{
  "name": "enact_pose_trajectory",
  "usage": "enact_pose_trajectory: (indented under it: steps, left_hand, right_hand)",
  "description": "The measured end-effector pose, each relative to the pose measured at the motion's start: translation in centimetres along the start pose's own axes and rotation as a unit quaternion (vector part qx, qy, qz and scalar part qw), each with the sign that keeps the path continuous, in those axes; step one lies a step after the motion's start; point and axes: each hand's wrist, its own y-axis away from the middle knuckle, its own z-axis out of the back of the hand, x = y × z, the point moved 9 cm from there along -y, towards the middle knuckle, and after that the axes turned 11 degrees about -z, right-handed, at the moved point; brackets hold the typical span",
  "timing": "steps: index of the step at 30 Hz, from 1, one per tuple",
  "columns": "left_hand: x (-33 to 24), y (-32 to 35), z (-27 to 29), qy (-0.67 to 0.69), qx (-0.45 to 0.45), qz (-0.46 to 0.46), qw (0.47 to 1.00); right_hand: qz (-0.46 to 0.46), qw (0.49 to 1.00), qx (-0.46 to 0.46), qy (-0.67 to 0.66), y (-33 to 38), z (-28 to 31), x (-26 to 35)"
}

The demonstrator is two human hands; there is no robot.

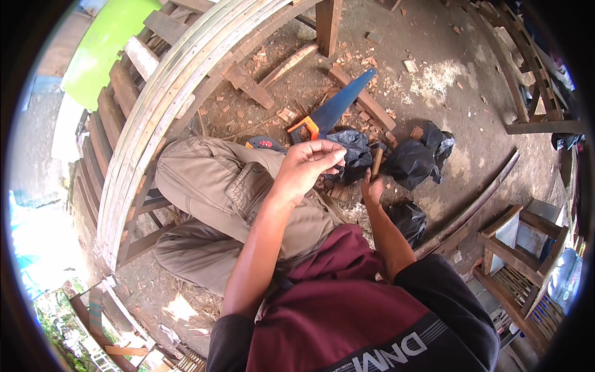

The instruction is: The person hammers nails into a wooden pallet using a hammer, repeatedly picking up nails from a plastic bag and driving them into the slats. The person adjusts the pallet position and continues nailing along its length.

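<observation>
Head | hands (372,189): right grips tan cylindrical rod (377,163) | crumpled black plastic (409,163)

On your shirt (310,322), at five o'clock: big pale grey capitals (389,354) on the dark chest panel, slanting up toward four o'clock, thin pale stripes (427,328) beside them. Tiny line of print under the capitals, by the bottom edge near half past five, too small to tell.
</observation>
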Motion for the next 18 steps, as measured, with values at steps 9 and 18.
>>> enact_pose_trajectory:
  steps: [9, 18]
  left_hand:
    - [1.0, 0.1, 0.4, -0.205, -0.002, -0.04, 0.978]
    - [1.7, -2.9, -3.1, -0.455, 0.068, -0.068, 0.885]
  right_hand:
    - [0.253, 0.965, -0.043, 0.051, 3.1, 3.3, 5.2]
    - [0.305, 0.933, 0.166, 0.089, 0.5, -2.9, 5.2]
